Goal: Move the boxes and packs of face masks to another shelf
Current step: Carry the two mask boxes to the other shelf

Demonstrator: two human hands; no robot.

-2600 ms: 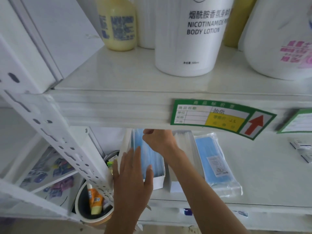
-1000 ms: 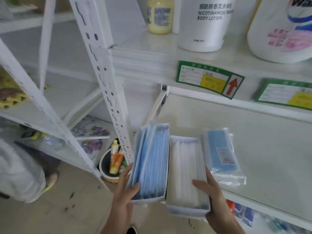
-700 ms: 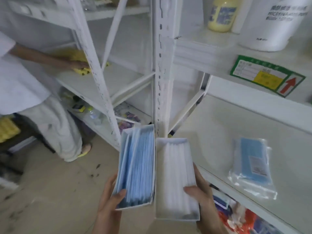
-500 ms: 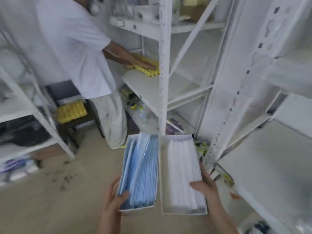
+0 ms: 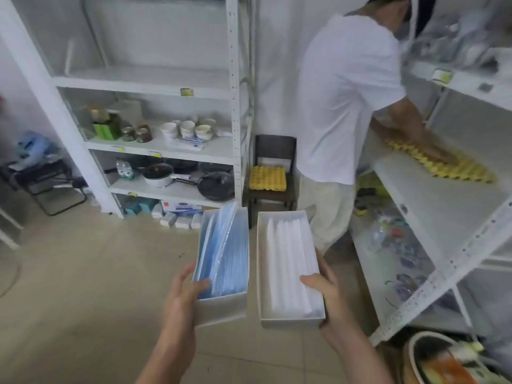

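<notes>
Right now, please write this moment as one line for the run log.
left hand: holds box of blue masks | right hand: holds box of white masks | both boxes: open, above floor, off shelf | facing: white shelf unit

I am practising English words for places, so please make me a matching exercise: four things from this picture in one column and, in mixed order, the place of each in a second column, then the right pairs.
Things:
1. box of blue masks
2. box of white masks
3. yellow egg tray
4. black frying pan

Places:
A. on the dark chair
B. in the right hand
C. on a lower board of the far shelf unit
D. in the left hand

Pairs: 1-D, 2-B, 3-A, 4-C
</notes>
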